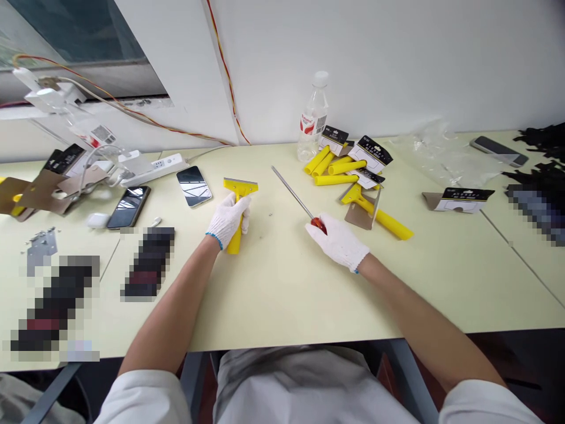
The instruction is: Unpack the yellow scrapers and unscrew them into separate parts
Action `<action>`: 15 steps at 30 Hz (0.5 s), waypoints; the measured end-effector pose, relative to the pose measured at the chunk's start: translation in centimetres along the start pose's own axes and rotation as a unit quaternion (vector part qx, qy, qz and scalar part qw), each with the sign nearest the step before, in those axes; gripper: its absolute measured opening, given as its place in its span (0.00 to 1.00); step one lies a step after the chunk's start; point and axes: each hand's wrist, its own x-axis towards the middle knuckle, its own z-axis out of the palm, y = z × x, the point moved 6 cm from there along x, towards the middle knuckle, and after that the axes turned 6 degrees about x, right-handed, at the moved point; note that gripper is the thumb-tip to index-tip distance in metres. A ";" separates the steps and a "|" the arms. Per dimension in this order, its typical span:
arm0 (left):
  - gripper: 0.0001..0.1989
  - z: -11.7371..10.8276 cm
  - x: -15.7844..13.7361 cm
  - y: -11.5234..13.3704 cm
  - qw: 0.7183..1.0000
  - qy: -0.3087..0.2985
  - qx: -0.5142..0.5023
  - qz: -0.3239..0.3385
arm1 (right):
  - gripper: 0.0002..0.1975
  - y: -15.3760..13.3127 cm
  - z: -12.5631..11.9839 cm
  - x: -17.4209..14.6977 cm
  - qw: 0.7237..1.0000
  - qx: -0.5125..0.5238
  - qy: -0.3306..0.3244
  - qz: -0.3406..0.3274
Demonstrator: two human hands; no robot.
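My left hand [230, 219], in a white knit glove, is wrapped round the handle of a yellow scraper [241, 187]. The scraper's wide head points away from me, and its handle end sticks out below my fingers. My gloved right hand [342, 240] grips a screwdriver [293, 193] by its red handle, mostly hidden under the palm. The long metal shaft slants up and to the left, apart from the scraper. Just beyond my right hand lies another yellow scraper [375, 213] beside a brown and white card.
Several yellow handles [338, 178] with black-and-white cards lie before a plastic bottle [314, 118]. To the left are two phones [194, 185], a power strip [154, 169] and metal plates [43, 247]. A clear plastic bag [441, 154] and a folded card [461, 200] rest at the right.
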 end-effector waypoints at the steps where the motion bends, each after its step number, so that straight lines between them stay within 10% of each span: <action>1: 0.15 0.0 0.0 0.0 1.000 -0.002 0.001 0.000 | 0.19 -0.1 0.3 -0.1 1.000 0.017 -0.020 0.003; 15: 0.18 0.0 -2.2 3.1 0.995 0.019 0.093 0.037 | 0.19 -0.5 0.7 -0.2 0.996 -0.049 -0.026 -0.072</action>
